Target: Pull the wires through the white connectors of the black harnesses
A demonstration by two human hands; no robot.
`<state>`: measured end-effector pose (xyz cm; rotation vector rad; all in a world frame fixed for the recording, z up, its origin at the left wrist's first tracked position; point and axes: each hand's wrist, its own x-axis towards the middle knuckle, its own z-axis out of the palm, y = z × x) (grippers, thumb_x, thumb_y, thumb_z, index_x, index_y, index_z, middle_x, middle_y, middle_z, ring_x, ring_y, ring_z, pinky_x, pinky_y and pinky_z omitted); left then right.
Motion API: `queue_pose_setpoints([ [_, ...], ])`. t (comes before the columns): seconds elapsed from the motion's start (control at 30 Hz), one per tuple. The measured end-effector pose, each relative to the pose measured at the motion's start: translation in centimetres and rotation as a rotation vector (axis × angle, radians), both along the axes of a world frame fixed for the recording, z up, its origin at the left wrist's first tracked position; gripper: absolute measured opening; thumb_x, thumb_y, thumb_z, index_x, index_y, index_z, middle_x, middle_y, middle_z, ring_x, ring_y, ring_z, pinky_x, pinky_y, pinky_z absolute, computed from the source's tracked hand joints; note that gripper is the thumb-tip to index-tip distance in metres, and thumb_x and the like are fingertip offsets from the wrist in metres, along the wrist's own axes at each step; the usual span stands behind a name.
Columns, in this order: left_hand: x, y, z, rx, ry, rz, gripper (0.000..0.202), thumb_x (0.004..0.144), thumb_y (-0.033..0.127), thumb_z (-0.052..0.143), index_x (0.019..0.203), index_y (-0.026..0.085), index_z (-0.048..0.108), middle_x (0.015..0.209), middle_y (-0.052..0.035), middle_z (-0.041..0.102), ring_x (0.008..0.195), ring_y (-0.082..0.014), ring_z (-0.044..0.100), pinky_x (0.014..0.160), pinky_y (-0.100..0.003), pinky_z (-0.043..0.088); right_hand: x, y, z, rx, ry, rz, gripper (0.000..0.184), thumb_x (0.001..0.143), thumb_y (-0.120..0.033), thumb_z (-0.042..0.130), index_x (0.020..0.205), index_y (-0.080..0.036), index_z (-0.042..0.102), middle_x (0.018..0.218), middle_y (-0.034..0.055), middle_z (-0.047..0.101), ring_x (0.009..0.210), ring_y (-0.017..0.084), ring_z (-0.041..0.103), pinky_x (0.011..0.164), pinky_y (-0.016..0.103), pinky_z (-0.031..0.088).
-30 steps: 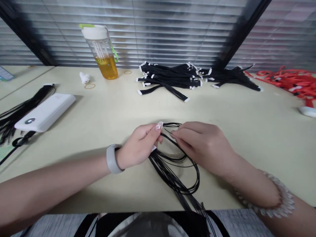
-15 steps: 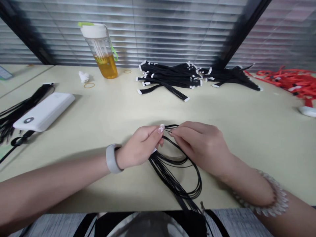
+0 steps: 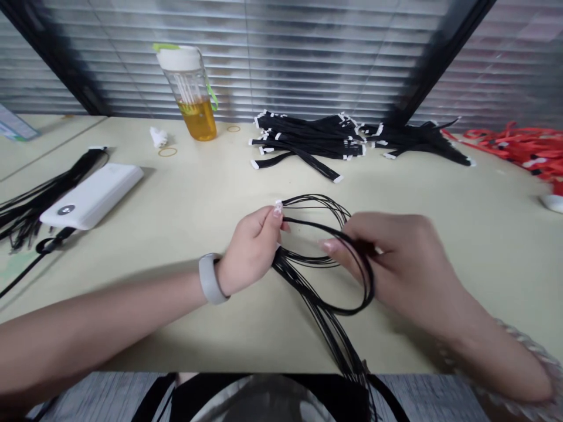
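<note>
At the left, a white box-like device [image 3: 94,196] lies on the table [image 3: 185,193], beside a bundle of dark cables [image 3: 73,181]. Next comes the left hand [image 3: 250,249], which is closed: its thumb presses against the bent fingers and pinches a small white connector [image 3: 278,203] at the tip. From this hand the black wires [image 3: 347,312] go out in wide loops to the right, and more strands run down toward the near table edge. Behind the loops is a pile of black cables with white ends [image 3: 308,135]. The right hand [image 3: 393,258] has the fingers curled and the thumb stretched out to the left, with the loops passing across it; whether it grips the wires firmly, I cannot tell. Farthest right lie red cables [image 3: 523,149].
</note>
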<state>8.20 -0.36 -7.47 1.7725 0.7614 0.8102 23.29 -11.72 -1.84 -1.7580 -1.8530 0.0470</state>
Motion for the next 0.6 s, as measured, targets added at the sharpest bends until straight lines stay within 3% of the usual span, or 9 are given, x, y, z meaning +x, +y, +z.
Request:
queue_pose_setpoints([
  [0.1, -0.1, 0.0, 0.1, 0.019, 0.009, 0.011, 0.043, 0.093, 0.049, 0.035, 0.07, 0.016, 0.05, 0.054, 0.0017, 0.046, 0.05, -0.0089, 0.041, 0.05, -0.022, 0.035, -0.6, -0.1, -0.4, -0.353, 0.182, 0.165, 0.04, 0.089, -0.038, 0.048, 0.057, -0.016, 0.04, 0.051, -0.0031, 0.032, 0.049, 0.007, 0.026, 0.044, 0.021, 0.025],
  [0.2, -0.2, -0.2, 0.1, 0.05, 0.022, 0.006, 0.043, 0.093, 0.048, 0.034, 0.07, 0.016, 0.05, 0.054, 0.0018, 0.046, 0.052, -0.0091, 0.042, 0.052, -0.023, 0.036, -0.9, 0.3, -1.5, -0.488, 0.299, 0.236, 0.036, 0.09, -0.032, 0.044, 0.058, -0.015, 0.038, 0.055, -0.0034, 0.025, 0.053, 0.007, 0.022, 0.044, 0.021, 0.021],
  [0.33, -0.2, -0.3, 0.1, 0.047, 0.031, -0.016, 0.042, 0.094, 0.047, 0.034, 0.071, 0.016, 0.05, 0.055, 0.0019, 0.047, 0.053, -0.009, 0.043, 0.054, -0.023, 0.037, -1.2, 0.9, -2.4, -0.542, 0.397, 0.237, 0.029, 0.088, -0.027, 0.044, 0.061, -0.015, 0.039, 0.057, -0.0038, 0.027, 0.053, 0.006, 0.023, 0.045, 0.021, 0.02],
  [0.6, -0.1, -0.2, 0.0, 0.045, 0.011, -0.044, 0.043, 0.094, 0.047, 0.034, 0.07, 0.015, 0.05, 0.056, 0.0011, 0.048, 0.052, -0.0091, 0.043, 0.051, -0.022, 0.036, -1.8, 1.0, -2.3, -0.51, 0.371, 0.19, 0.023, 0.083, -0.024, 0.047, 0.064, -0.014, 0.053, 0.052, -0.0046, 0.03, 0.049, 0.006, 0.026, 0.042, 0.02, 0.021],
])
